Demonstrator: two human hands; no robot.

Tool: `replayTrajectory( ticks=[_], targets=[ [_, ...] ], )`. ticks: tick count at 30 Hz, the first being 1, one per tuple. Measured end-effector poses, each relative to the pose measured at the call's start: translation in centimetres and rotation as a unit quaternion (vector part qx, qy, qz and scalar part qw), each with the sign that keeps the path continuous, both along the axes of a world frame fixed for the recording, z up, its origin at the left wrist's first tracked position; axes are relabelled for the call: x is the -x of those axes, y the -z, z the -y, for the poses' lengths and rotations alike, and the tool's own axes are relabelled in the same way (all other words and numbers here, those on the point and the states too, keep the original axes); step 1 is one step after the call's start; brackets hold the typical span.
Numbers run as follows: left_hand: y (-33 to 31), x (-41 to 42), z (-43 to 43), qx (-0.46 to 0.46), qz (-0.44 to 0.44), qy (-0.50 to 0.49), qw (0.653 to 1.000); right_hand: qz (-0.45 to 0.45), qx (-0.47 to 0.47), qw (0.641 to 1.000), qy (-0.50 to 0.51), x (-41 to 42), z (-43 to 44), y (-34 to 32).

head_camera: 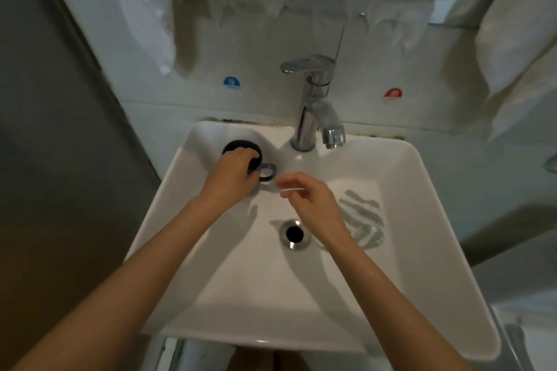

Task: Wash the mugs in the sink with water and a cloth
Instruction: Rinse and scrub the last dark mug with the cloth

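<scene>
A dark mug (238,146) stands on the back left ledge of the white sink (401,178), its handle (268,173) pointing right. My left hand (232,173) grips the mug from above, fingers curled over its rim and side. My right hand (310,197) hovers over the middle of the basin with loosely bent fingers and holds nothing. A striped grey and white cloth (361,220) lies flat in the basin, just right of my right hand. No water runs from the chrome tap (316,102).
The drain (294,233) sits in the middle of the basin, below my right hand. White towels (518,48) hang above and to the right. A dark wall (45,129) closes in the left side. Blue and red stickers mark the tiled wall behind the tap.
</scene>
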State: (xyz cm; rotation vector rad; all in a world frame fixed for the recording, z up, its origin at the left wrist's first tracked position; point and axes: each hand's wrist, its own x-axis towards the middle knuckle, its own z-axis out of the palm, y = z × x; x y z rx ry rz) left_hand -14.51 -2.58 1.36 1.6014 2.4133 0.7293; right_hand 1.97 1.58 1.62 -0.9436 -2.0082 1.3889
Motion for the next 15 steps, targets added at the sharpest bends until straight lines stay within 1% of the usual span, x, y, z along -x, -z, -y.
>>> replayTrajectory(
  ticks=[3,6,7,11,13,15],
  targets=[
    [1.5,0.5,-1.5,0.063,-0.071,0.006,0.995,-0.012,-0.026,0.999,-0.024,0.3,-0.9,1.1],
    [2.4,0.5,-2.0,0.079,-0.156,-0.023,0.984,-0.014,-0.053,0.998,-0.039,-0.1,-1.9,1.6],
    [2.5,0.4,-2.1,0.08,-0.17,-0.027,0.982,-0.014,-0.064,0.997,-0.041,-0.4,-2.2,1.8],
    [2.2,0.1,-1.7,0.085,-0.169,-0.018,0.982,-0.022,-0.09,0.996,-0.014,-1.5,-3.2,2.4],
    [2.1,-0.2,-1.1,0.07,-0.16,-0.024,0.984,-0.013,-0.119,0.993,0.007,-2.0,-3.6,2.5],
    [2.1,-1.0,-0.5,0.036,-0.13,-0.043,0.99,-0.006,-0.163,0.986,0.026,-2.5,-3.9,2.4]
  ],
)
